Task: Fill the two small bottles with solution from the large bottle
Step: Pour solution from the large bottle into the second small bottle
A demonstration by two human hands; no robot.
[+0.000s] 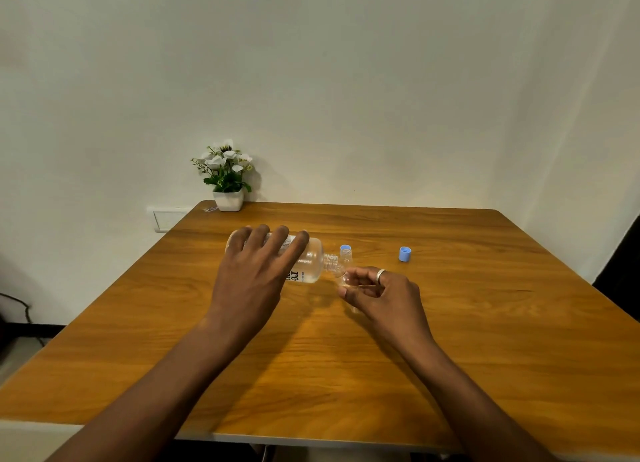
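Across the wooden table (450, 340) by a white wall, a potted plant (227, 181) sits at 11 o'clock. The clear large bottle (311, 264) lies tipped sideways, its mouth at 3 o'clock meeting a tilted small bottle (344, 279) whose fill I cannot tell. Another blue-topped bottle (345, 254) stands just behind, and a blue cap (405, 254) lies at 2 o'clock. The left hand (256, 274) wraps over the large bottle; the right hand (384, 299) pinches the small bottle.

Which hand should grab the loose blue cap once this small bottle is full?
Right, probably. The blue cap lies on the table nearer the right hand. The left hand grips the tipped large bottle and would have to cross the small bottle, which the right hand must first set down.
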